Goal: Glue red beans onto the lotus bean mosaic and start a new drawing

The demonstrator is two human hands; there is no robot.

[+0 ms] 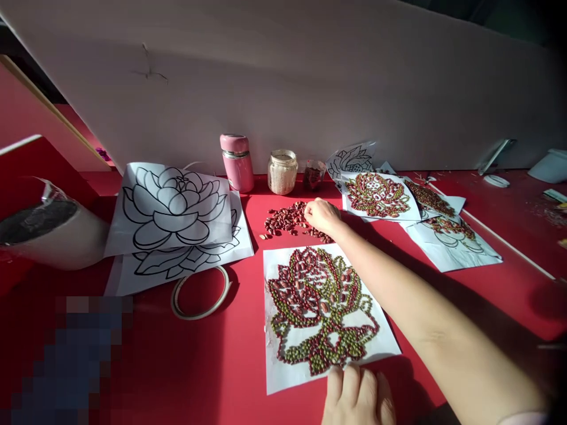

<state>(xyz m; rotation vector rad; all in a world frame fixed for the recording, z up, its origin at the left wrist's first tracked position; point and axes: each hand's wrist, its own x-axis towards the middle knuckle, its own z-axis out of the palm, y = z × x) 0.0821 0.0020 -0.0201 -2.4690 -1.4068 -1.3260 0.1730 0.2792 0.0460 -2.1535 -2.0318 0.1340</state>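
My right hand (323, 215) reaches across the table to a loose pile of dark red speckled beans (286, 218). Its fingers are bent in a pinch at the pile's right side, and whatever lies between them is hidden. Nearer to me is a white sheet (283, 378) with a lotus picture made of red and green beans (325, 307), a few larger speckled beans among the petals. My left hand (358, 394) rests at the sheet's lower edge, fingers side by side and laid over it, holding nothing visible.
Lotus outline sheets (177, 203) and a tape roll (201, 293) lie left. Behind the beans stand a pink flask (237, 165), a glass jar (282, 173) and a small cup (314, 176). Other bean pictures (376, 195) lie right. A white tub (84, 242) sits far left.
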